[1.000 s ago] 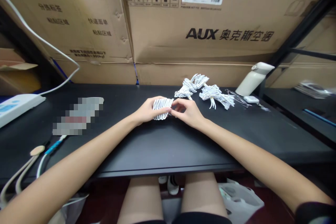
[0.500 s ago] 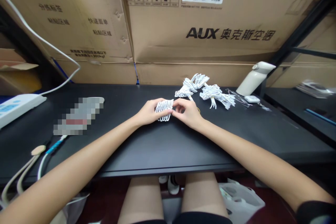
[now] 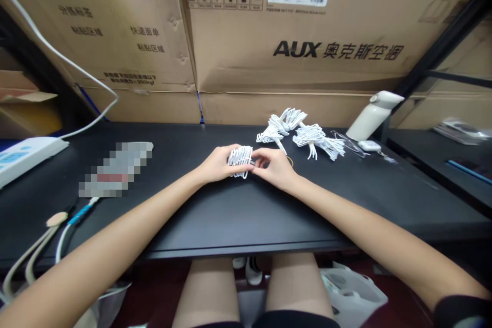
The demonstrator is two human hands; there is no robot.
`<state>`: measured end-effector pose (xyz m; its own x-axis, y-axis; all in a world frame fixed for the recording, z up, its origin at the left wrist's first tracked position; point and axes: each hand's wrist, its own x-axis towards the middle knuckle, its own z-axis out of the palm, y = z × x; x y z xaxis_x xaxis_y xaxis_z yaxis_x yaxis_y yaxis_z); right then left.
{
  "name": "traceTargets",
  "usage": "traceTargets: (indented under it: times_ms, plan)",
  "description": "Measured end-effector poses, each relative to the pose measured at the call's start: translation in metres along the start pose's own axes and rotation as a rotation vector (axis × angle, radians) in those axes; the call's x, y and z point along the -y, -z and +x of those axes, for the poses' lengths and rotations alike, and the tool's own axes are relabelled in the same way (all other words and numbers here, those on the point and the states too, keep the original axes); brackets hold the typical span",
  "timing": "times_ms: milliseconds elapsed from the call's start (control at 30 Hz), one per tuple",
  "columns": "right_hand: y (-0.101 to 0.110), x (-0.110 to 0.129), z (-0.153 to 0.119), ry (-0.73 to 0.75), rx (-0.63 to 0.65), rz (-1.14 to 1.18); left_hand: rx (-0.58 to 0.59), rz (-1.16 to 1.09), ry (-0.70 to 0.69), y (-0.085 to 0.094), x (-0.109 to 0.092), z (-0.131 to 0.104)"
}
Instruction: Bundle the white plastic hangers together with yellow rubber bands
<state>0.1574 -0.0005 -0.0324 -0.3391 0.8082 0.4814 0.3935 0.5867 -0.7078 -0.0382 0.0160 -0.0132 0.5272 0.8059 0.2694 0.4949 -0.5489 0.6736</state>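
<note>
A bundle of white cord-like strands (image 3: pixel 240 155), bent side by side into short loops, is held just above the black desk. My left hand (image 3: pixel 217 165) wraps round its left side, with the thumb lying across the front. At the bundle's right end, my right hand (image 3: pixel 275 166) has thumb and forefinger pinched together by the left thumb tip. What sits between those fingertips is too small to make out. Behind my right hand lie several more white strand bundles (image 3: pixel 317 138). A thin yellow loop (image 3: pixel 291 161) shows beside the right hand.
Large cardboard boxes (image 3: pixel 300 72) stand along the back of the black desk (image 3: pixel 230 215). A white bottle (image 3: pixel 372 115), a small white case (image 3: pixel 369 146) and clear glasses lie to the right. On the left are a pixelated flat object (image 3: pixel 119 169), cables and a white power strip (image 3: pixel 31 156).
My right fingers have shifted slightly at the bundle's right end, and the strands there sit a little differently. My left hand keeps its hold.
</note>
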Motion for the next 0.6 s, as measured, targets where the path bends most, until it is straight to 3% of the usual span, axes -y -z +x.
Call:
traceTargets:
  times_ms: [300, 600]
  plan:
    - [-0.0052, -0.0003, -0.0009, 0.071, -0.070, 0.026, -0.016, -0.115, -0.014, -0.0011, 0.0025, 0.0026]
    - [-0.0051, 0.0076, -0.0019, 0.112, -0.077, 0.042, -0.098, -0.237, 0.132, -0.0034, 0.0051, 0.0040]
